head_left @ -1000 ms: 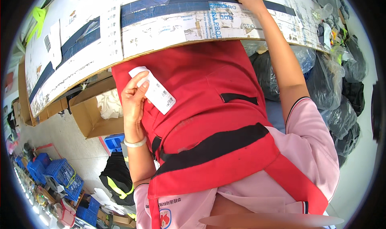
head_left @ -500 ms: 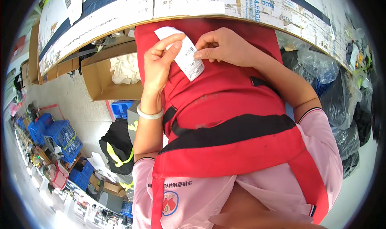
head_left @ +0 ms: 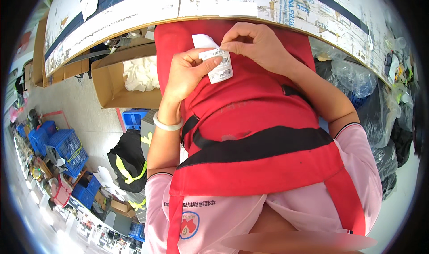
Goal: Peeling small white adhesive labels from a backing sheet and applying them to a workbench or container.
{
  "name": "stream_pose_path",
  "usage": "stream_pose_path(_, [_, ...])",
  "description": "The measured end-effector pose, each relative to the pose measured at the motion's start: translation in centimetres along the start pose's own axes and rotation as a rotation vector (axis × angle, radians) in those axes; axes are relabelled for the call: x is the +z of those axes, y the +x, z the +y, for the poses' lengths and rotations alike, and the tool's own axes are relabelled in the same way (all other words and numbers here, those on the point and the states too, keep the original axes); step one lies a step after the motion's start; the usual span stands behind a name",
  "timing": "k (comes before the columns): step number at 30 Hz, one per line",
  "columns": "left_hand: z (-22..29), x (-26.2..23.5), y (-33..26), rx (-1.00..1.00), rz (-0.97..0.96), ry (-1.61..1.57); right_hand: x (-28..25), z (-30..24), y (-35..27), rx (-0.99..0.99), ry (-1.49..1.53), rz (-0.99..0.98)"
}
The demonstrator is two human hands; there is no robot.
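A white strip of barcode labels [head_left: 222,72] is held above the red apron [head_left: 250,97] on my lap, its plain white end folding back at the top. My left hand [head_left: 188,73] pinches the strip between thumb and fingers, the thumb lying over its printed face. From the right, my right hand [head_left: 255,44] has thumb and index finger closed together at the strip's upper right edge. Whether a single label is lifting between those fingertips is too small to tell. A pale bangle [head_left: 167,123] circles my left wrist.
A worktable with a white, tape-covered edge [head_left: 134,33] runs just beyond my hands. An open cardboard box [head_left: 107,84] with cream-coloured pieces stands at the left, near blue crates [head_left: 69,147] and a black bundle [head_left: 127,160]. Clear and dark plastic bags [head_left: 375,115] pile up at the right.
The strip is now folded and turned more upright. My left hand has shifted right along it, and my right hand has moved up, its fingertips now at the strip's upper edge.
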State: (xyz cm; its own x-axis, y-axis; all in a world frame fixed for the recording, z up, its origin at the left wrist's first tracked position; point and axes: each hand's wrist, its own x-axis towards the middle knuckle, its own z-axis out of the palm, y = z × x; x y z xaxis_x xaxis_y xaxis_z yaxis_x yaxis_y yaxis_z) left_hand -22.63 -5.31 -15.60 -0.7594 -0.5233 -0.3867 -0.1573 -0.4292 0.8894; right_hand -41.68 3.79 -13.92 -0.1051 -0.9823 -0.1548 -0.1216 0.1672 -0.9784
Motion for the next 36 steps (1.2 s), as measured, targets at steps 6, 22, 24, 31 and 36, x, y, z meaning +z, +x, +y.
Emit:
stream_pose_path(6, [-1.6, -2.1, 0.9, 0.021, -0.122, -0.056, -0.9, -0.6, -0.2, -0.127, -0.156, 0.065])
stream_pose_path(22, [-3.4, -3.1, 2.7, -0.024, 0.11, 0.004, -6.6, -1.9, 3.6, 0.258, 0.07, 0.183])
stream_pose_path(24, [-3.3, -3.1, 2.6, -0.021, 0.106, 0.016, -6.6, -1.4, 3.8, 0.261, 0.064, 0.181])
stream_pose_path(31, [-3.5, -3.1, 2.6, -0.028, 0.112, 0.006, -6.6, -1.0, 4.1, 0.262, 0.043, 0.182])
stream_pose_path(36, [-3.5, -3.0, 2.6, -0.016, 0.119, 0.005, -6.5, -1.4, 4.2, 0.272, 0.012, 0.184])
